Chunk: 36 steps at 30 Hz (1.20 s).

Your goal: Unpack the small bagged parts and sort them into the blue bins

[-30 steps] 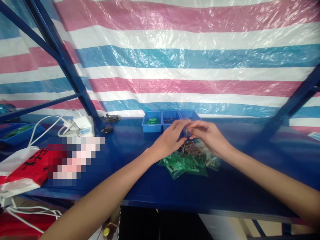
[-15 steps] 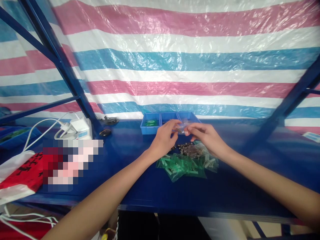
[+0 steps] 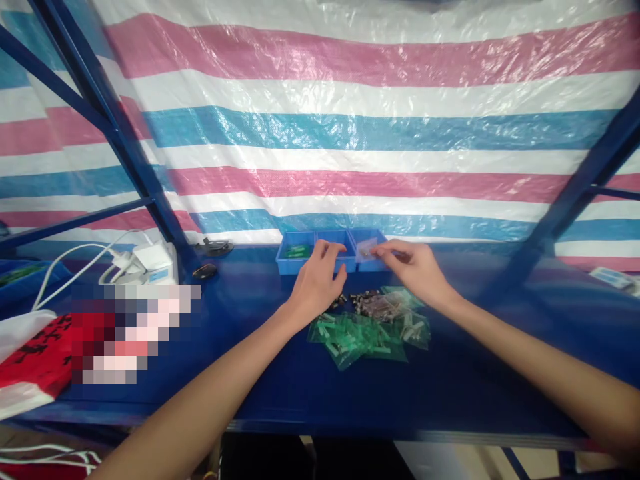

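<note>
My right hand [image 3: 407, 260] pinches the edge of a small clear plastic bag [image 3: 367, 249], which hangs over the right compartment of a blue divided bin [image 3: 295, 268]. Something small lies inside the bag, too blurred to name. My left hand [image 3: 320, 273] is held in front of the middle compartment, fingers apart and curved, with nothing in it. Green pieces [image 3: 299, 251] lie in the left compartment. Below the hands are green plastic bags with pale strips [image 3: 357, 337] and a pile of small dark and metallic parts [image 3: 375, 305].
A white power strip with plugs [image 3: 160, 263] stands at the left, near a black object [image 3: 205, 271]. A red and white bag [image 3: 35, 360] lies at the left edge of the blue table [image 3: 450, 387]. Blue frame posts rise on both sides before a striped sheet [image 3: 350, 180].
My hands have moved apart. The left hand has let go of the clear bag, and the right hand now holds it alone over the bin's right compartment. The view has shifted slightly.
</note>
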Available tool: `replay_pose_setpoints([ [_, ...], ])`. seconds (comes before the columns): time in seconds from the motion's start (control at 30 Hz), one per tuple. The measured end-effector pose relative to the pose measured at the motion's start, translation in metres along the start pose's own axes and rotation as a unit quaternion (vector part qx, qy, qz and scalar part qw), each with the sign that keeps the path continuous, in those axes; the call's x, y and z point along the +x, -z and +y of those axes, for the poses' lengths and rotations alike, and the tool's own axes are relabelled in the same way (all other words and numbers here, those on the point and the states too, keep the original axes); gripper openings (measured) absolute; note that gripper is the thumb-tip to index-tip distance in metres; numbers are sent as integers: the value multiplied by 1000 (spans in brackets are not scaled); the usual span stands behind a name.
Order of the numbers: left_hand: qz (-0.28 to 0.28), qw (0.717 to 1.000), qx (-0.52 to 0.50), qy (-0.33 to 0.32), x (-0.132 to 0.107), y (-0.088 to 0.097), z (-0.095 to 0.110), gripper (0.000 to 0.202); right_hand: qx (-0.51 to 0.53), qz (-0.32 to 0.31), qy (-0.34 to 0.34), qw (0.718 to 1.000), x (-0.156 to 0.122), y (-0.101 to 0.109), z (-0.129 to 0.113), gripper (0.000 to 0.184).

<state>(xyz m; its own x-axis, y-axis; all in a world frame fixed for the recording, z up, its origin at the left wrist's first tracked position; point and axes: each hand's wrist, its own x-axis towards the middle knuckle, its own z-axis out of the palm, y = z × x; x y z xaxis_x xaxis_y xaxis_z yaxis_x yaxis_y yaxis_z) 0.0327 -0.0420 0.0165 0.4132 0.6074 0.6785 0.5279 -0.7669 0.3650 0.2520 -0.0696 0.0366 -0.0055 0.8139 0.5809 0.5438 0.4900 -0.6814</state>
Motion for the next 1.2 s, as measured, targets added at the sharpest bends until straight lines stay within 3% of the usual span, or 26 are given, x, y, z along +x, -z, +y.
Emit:
replay_pose_setpoints([
  [0.1,-31,998,61,0,0,5,-1,21,-63,38,21,997,17,3,19,27],
  [0.23,-68,992,109,7,3,9,-5,21,-202,-11,83,976,29,8,48,34],
  [0.33,-109,988,110,-9,6,16,-14,21,-280,-17,142,949,26,14,56,37],
  [0.43,-175,980,95,-23,13,30,-25,20,-271,4,168,948,16,15,43,37],
  [0.5,-223,971,77,38,17,40,-31,18,-252,-14,193,948,7,12,26,33],
  [0.6,-301,944,40,129,20,52,-36,31,-222,-109,228,942,-8,3,0,31],
  [0.67,-326,932,37,153,21,55,-36,43,-204,-186,244,929,-16,-4,-12,30],
  [0.83,-327,933,45,144,18,51,-36,34,-183,-274,249,911,-26,-15,-17,33],
  [1.07,-300,947,34,107,16,44,-39,17,-156,-282,241,915,-26,-18,-10,30],
  [1.2,-248,966,18,73,17,45,-33,10,-168,-279,228,918,-28,-19,-10,30],
])
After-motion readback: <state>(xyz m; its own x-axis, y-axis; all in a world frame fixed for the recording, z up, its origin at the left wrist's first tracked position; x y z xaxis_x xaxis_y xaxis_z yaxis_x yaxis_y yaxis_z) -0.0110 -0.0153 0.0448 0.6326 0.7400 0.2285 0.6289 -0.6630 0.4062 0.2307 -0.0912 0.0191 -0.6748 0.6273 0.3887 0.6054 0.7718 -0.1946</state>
